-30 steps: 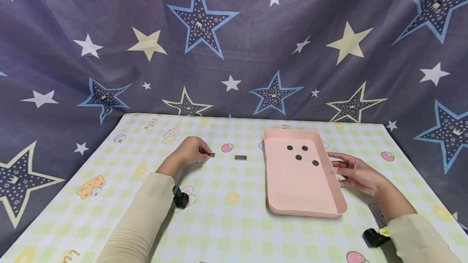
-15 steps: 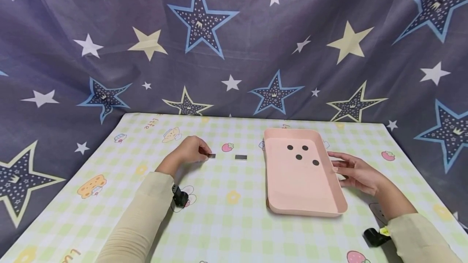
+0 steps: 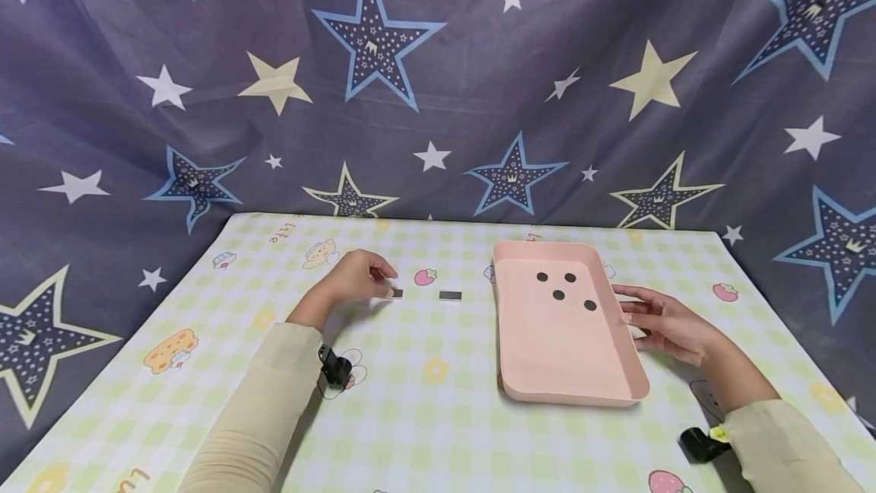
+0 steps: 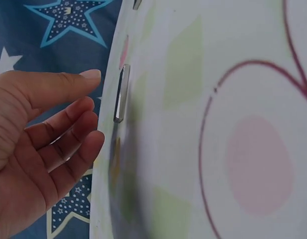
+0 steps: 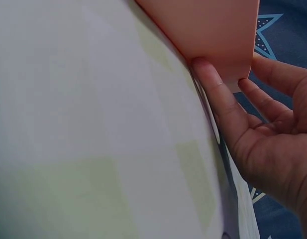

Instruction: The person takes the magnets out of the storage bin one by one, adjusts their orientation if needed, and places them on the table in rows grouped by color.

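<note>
My left hand (image 3: 354, 278) is just left of a small, flat, dark rectangular piece (image 3: 398, 294) on the table, its thumb and fingers spread apart. In the left wrist view, the piece (image 4: 122, 94) shows a shiny silvery edge, and a narrow gap separates it from the fingertips. A second, similar dark rectangle (image 3: 450, 296) lies to its right. My right hand (image 3: 674, 326) touches the right outer wall of a pink rectangular tray (image 3: 568, 364), fingers extended along it. Inside the tray are several black round discs (image 3: 559, 295).
A green-and-white checked cloth (image 3: 404, 432) with printed cartoons covers the table. Behind it hangs a dark curtain (image 3: 465, 97) with stars. Small black cameras (image 3: 335, 368) sit at both wrists.
The left fingers have parted from the left dark rectangle, which now lies on the cloth, and the hand has shifted slightly up. The right hand and the tray stay in place.
</note>
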`<control>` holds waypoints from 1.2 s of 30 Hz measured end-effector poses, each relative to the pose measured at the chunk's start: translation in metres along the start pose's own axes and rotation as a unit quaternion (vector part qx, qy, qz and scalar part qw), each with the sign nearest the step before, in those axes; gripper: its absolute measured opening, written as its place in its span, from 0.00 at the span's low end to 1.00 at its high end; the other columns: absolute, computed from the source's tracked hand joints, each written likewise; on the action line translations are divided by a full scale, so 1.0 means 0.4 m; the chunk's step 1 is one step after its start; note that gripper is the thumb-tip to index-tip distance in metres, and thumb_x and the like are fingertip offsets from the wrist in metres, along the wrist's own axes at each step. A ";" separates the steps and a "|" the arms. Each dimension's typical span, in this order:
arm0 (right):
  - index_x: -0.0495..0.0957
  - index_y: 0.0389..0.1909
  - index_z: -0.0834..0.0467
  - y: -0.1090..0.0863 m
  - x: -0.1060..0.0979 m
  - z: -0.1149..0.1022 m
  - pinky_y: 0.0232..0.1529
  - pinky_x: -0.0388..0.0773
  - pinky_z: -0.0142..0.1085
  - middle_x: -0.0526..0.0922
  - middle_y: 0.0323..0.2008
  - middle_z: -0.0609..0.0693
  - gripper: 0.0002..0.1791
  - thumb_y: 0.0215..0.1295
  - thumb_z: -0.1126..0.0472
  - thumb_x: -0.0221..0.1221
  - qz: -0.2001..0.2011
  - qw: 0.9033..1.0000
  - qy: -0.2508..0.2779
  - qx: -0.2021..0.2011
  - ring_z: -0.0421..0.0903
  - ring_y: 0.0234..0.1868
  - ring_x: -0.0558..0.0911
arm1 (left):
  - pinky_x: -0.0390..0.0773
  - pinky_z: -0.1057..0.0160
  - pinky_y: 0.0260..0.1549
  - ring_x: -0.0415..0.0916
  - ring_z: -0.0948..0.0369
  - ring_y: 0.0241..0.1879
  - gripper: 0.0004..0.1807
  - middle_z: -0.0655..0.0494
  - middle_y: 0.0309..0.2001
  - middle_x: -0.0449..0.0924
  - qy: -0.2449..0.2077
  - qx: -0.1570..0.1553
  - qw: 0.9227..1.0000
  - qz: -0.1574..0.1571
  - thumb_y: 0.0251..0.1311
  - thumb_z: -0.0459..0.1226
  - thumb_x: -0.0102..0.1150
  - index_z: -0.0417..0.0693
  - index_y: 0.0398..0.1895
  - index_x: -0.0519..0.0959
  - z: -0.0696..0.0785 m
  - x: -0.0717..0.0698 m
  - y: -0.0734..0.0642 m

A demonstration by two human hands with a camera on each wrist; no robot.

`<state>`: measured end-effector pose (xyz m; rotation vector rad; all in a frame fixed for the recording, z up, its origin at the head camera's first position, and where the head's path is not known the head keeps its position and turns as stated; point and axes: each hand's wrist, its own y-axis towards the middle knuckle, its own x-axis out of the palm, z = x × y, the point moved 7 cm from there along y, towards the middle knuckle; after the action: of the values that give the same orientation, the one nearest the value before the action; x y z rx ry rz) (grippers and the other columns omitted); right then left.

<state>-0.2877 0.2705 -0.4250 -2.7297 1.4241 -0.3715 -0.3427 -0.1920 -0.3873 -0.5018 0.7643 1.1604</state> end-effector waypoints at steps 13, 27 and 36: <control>0.69 0.65 0.45 -0.001 -0.004 0.001 0.45 0.82 0.44 0.78 0.54 0.48 0.25 0.73 0.71 0.49 0.013 1.000 -0.005 0.003 0.47 0.51 0.82 | 0.79 0.56 0.43 0.80 0.54 0.42 0.15 0.47 0.38 0.85 -0.036 0.045 0.998 -0.003 0.52 0.35 0.72 0.38 0.43 0.85 0.051 0.012 0.009; 0.63 0.70 0.50 -0.001 -0.013 0.006 0.45 0.82 0.45 0.78 0.54 0.48 0.27 0.73 0.69 0.52 0.040 0.999 -0.024 0.015 0.49 0.50 0.82 | 0.79 0.58 0.40 0.81 0.56 0.40 0.11 0.45 0.40 0.85 -0.044 0.086 0.995 0.006 0.53 0.34 0.71 0.43 0.40 0.87 0.134 0.029 0.012; 0.58 0.73 0.55 -0.003 -0.013 0.003 0.46 0.82 0.45 0.77 0.54 0.49 0.31 0.72 0.68 0.53 0.053 0.998 -0.033 0.020 0.49 0.50 0.82 | 0.80 0.62 0.32 0.81 0.58 0.37 0.13 0.53 0.37 0.86 -0.075 0.122 0.989 0.022 0.52 0.35 0.72 0.43 0.42 0.86 0.186 0.039 0.014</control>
<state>-0.2893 0.2751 -0.4268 -2.5969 1.5192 -0.2991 -0.3245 -0.1278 -0.3506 -0.1928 0.7774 1.1132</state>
